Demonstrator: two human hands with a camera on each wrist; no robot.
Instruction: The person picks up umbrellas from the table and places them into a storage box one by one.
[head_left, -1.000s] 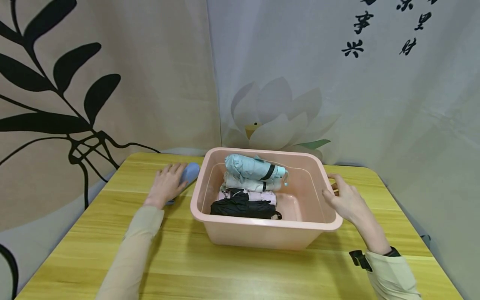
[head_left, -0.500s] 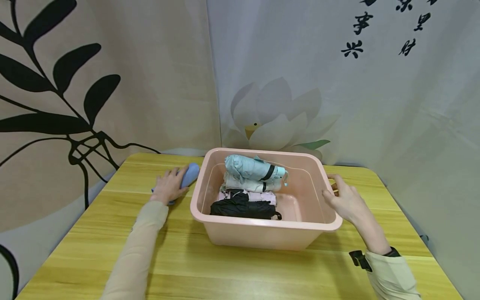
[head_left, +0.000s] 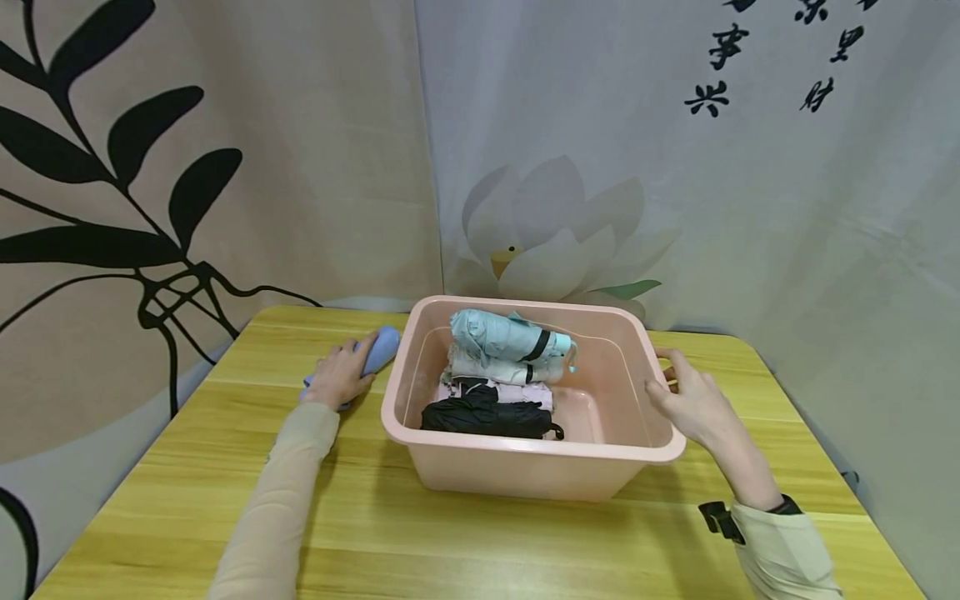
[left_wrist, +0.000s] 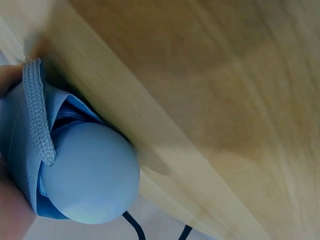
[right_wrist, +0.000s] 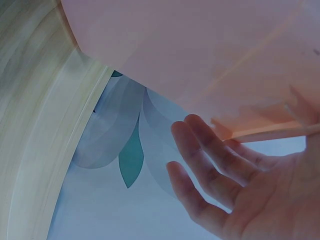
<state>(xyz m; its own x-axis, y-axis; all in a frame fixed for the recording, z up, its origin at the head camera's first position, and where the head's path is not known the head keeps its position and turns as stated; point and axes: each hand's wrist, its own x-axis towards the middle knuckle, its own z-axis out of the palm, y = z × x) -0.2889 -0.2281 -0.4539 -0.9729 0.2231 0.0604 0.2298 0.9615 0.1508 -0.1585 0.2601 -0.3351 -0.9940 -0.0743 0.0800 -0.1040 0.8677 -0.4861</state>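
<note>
In the head view, my left hand (head_left: 339, 373) grips a blue folding umbrella (head_left: 382, 350) on the table, left of a pink plastic bin (head_left: 525, 471). The left wrist view shows its round end cap (left_wrist: 92, 172), wrist strap (left_wrist: 37, 112) and blue fabric, with fingers around the side. On the bin's right rim, my right hand (head_left: 693, 400) holds on with thumb and index finger, and the other fingers (right_wrist: 210, 180) hang loosely outside the wall. Inside the bin lie a light blue folded umbrella (head_left: 502, 333), a whitish one (head_left: 495, 365), a pale patterned one (head_left: 536, 393) and a black one (head_left: 483, 415).
The bin stands in the middle of a wooden table (head_left: 480, 542). A printed curtain (head_left: 322, 167) with leaves, a lotus and characters hangs right behind the table's far edge. Bare floor of the bin (head_left: 581, 412) shows to the right of the umbrellas.
My left hand has shifted slightly right and closed around the blue umbrella, which it earlier lay over with extended fingers. The bin and my right hand stay put.
</note>
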